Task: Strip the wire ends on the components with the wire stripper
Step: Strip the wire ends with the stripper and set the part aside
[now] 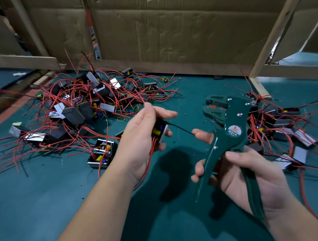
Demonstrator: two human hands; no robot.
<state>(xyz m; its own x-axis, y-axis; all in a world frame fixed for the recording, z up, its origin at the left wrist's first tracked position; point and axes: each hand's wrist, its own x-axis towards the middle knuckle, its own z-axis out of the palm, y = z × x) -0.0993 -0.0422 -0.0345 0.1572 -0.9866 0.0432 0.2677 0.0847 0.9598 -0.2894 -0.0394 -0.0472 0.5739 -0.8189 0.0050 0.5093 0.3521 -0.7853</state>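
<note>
So the biggest thing out past my fingers is the cardboard wall point(176, 30), which boxes the bench in, and under my hands the green mat point(42, 197) makes the red wires easy to spot. Off beyond my left fingers sits the big pile of components point(86, 102), a proper tangle of red leads; out past my right fingers there's a second pile point(282, 125). I'd guess one is done and one is waiting, but I can't say which.

My right hand point(252, 175) is wrapped around the handles of the wire stripper point(226, 134), fingers curled on the front handle, jaws up and pointing away so the mouth faces the wire. The handles look spread, so I don't think I'm squeezing.

My left hand point(145, 130) is closed around one component point(160, 131), cupped so its leads stay free. A thin black wire point(181, 129) runs from it straight across to my right index fingertip point(199, 134), which seems to be steadying the end. A red wire point(143, 99) pokes up above my left fingers, and more red leads dangle under my palm.

Main nuisance, I reckon: those loose leads snagging while I feed the black one into the jaws.
</note>
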